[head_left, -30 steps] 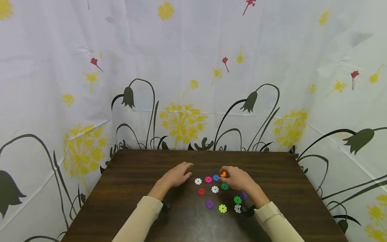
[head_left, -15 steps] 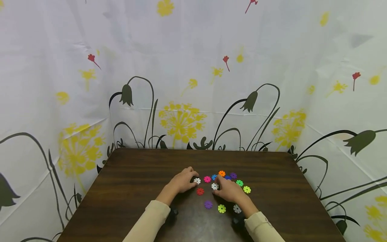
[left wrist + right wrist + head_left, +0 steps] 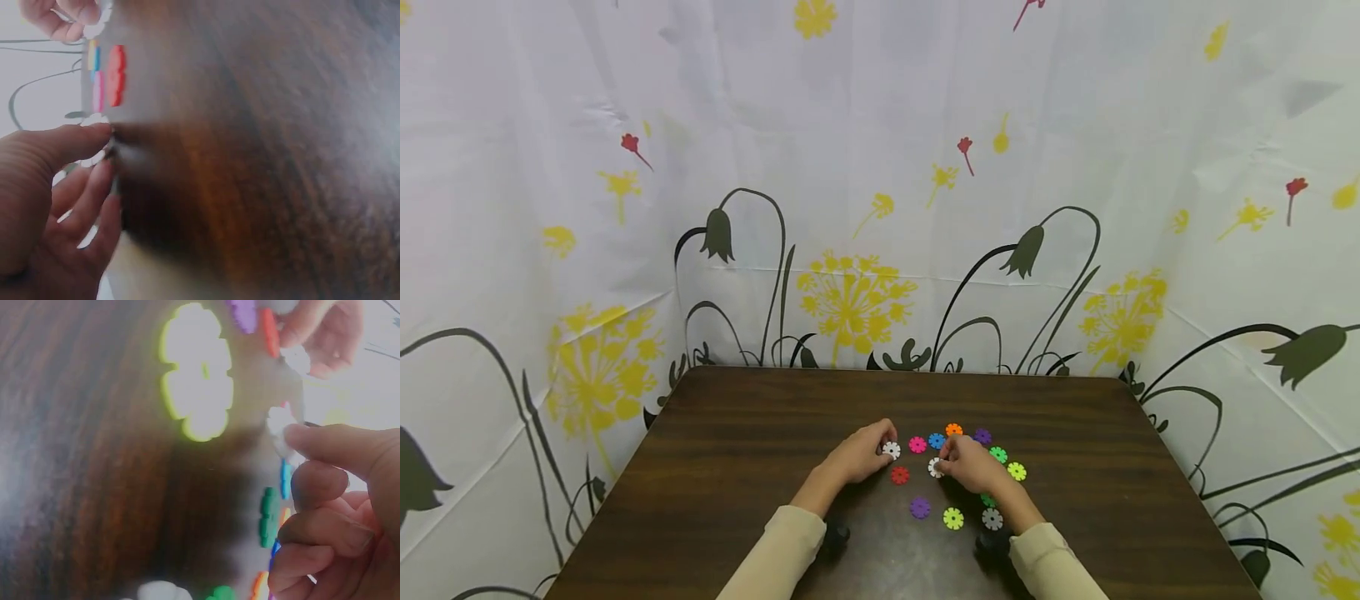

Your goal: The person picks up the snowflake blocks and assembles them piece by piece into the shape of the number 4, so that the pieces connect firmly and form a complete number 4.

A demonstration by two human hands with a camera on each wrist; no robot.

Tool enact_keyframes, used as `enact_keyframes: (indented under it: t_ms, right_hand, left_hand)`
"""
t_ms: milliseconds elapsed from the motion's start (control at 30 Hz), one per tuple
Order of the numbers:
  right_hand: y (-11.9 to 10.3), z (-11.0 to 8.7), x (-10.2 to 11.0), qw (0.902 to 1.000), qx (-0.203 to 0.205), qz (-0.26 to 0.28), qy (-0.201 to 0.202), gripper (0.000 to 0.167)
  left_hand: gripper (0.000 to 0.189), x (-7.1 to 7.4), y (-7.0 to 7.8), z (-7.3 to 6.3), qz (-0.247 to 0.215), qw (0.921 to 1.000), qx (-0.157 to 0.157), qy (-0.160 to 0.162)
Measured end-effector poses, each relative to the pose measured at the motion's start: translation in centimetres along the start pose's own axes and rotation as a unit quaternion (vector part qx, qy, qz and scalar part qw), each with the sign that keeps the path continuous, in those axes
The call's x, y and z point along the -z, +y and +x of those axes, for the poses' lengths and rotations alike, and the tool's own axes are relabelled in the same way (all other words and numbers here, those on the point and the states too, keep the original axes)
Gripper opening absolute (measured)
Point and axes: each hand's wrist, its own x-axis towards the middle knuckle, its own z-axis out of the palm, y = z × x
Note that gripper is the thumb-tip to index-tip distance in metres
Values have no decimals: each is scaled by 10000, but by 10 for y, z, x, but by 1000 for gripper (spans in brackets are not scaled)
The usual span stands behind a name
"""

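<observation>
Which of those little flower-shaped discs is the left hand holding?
The leftmost white disc in the head view: it alone is pinched in the left hand's grip. The second white disc is in the right hand's grip.

Head cam: high, forward-down over dark-brown woodgrain counter (image 3: pixel 722 442). Wrist cams: close, rolled sideways, sharing red flower-shaped disc (image 3: pixel 116 76).

Right wrist (image 3: pixel 1017 504) partly hides a green disc (image 3: pixel 987 500); left sleeve (image 3: pixel 775 554) cropped.
</observation>
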Motion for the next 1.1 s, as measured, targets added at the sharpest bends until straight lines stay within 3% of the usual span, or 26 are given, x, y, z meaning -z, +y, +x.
enact_keyframes:
  t_ms: [133, 267, 367, 467, 667, 967, 1100]
  right_hand:
    - [1, -4, 9, 9973, 234, 669, -169, 21]
    - [0, -4, 15, 9950, 350, 933, -112, 35]
    - [-4, -7, 16, 9904, 351, 1339, -12, 45]
    - [-17, -13, 17, 9794, 361, 1983, 136, 44]
    - [-52, -22, 14, 9536, 326, 2929, 610, 38]
    - [-76, -24, 6, 9395, 111, 3324, 821, 38]
    - [-79, -26, 5, 9335, 19, 3501, 768, 34]
  left_hand:
    - [8, 7, -1, -4, -824, 9965, 76, -118]
    - [9, 18, 2, -11, -1539, 9880, 165, 1]
    - [16, 23, 10, -19, -2321, 9725, 82, 157]
    - [21, 26, 23, -27, -2974, 9540, 48, 388]
    - [21, 27, 49, -43, -3173, 9434, 89, 962]
    - [16, 25, 66, -52, -3370, 9269, -20, 1653]
    - [15, 23, 66, -54, -3353, 9261, -18, 1726]
